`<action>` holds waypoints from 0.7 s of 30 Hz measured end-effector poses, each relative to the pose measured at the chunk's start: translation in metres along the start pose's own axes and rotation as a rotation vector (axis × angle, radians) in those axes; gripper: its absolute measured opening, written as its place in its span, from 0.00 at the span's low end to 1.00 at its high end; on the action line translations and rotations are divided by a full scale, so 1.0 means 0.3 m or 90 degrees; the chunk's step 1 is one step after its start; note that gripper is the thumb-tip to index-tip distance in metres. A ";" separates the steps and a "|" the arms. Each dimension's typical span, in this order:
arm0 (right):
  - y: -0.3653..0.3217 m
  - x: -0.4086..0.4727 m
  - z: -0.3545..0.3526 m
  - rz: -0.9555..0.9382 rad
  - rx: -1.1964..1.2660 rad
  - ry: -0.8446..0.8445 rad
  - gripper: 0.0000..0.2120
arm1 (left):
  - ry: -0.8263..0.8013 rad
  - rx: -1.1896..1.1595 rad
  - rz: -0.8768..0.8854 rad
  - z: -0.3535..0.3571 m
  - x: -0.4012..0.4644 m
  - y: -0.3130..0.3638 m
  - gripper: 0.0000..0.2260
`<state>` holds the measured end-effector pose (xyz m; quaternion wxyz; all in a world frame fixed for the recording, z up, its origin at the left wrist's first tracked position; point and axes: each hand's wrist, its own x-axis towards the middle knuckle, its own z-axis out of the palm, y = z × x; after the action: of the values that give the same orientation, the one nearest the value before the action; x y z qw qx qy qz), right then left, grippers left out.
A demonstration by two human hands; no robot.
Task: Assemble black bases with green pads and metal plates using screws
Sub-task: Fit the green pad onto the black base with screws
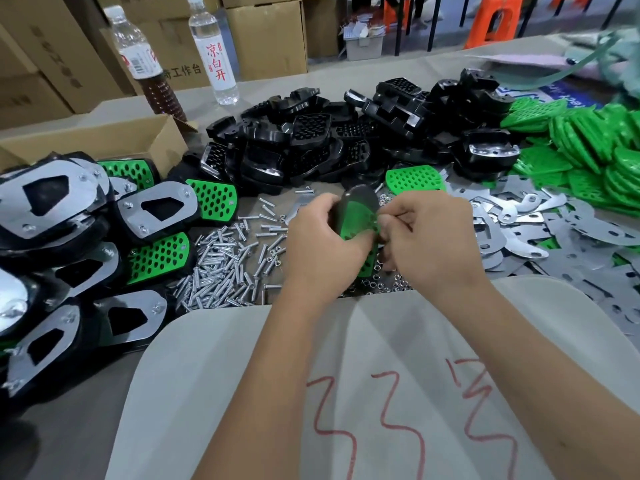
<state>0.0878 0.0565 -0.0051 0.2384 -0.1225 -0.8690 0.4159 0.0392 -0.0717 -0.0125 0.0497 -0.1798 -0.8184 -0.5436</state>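
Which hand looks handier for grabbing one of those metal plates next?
Probably the right hand: the metal plates lie on its side, and the left hand grips the black base with green pad.

Both hands, left (320, 249) and right (427, 244), grip a green-padded black base (358, 216) above loose screws (225, 265).
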 end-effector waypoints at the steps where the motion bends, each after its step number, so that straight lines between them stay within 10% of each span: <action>1: 0.007 0.000 -0.001 0.024 0.030 0.007 0.11 | 0.002 0.021 0.027 0.004 -0.005 0.006 0.10; 13: 0.065 0.063 -0.080 0.213 0.628 -0.262 0.11 | -0.057 -0.278 0.009 -0.004 -0.003 0.020 0.10; 18: 0.057 0.077 -0.070 0.138 0.514 -0.094 0.09 | 0.001 -0.301 -0.062 -0.005 0.010 0.016 0.09; 21: 0.100 0.093 -0.102 0.009 0.164 0.058 0.01 | 0.120 -0.333 -0.165 -0.024 0.032 -0.007 0.07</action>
<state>0.0802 0.1070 -0.0033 0.2885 -0.1162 -0.7957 0.5197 0.0287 -0.0768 -0.0089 0.0077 -0.0292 -0.6583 -0.7522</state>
